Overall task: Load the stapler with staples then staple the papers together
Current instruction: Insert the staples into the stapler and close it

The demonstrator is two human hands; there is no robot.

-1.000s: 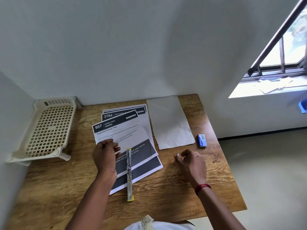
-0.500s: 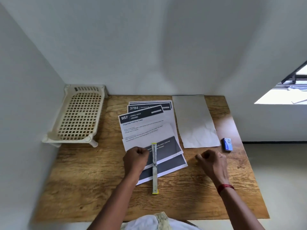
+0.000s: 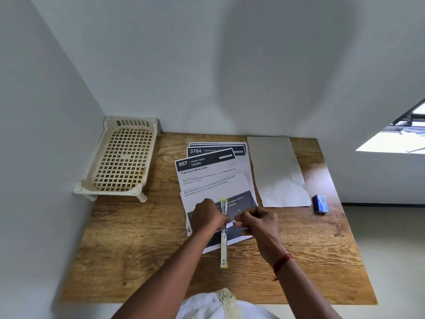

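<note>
A stapler (image 3: 223,245), swung fully open into a long metal strip with yellow ends, lies across the near edge of a fanned stack of printed papers (image 3: 213,178) on the wooden table (image 3: 142,245). My left hand (image 3: 208,218) grips the stapler at its middle hinge. My right hand (image 3: 254,221) sits just right of it, its fingertips pinching a small pale strip of staples (image 3: 236,218) close to the stapler's channel. A blue staple box (image 3: 321,203) rests at the table's right side.
A blank, slightly creased sheet (image 3: 277,171) lies right of the printed stack. A cream perforated plastic rack (image 3: 122,160) stands in the back left corner against the walls. A bright window opening (image 3: 400,137) is at the far right.
My right hand moved left from the bare table to the stapler, holding the staples. My left hand shifted right onto the stapler's hinge. The camera view swung left.
</note>
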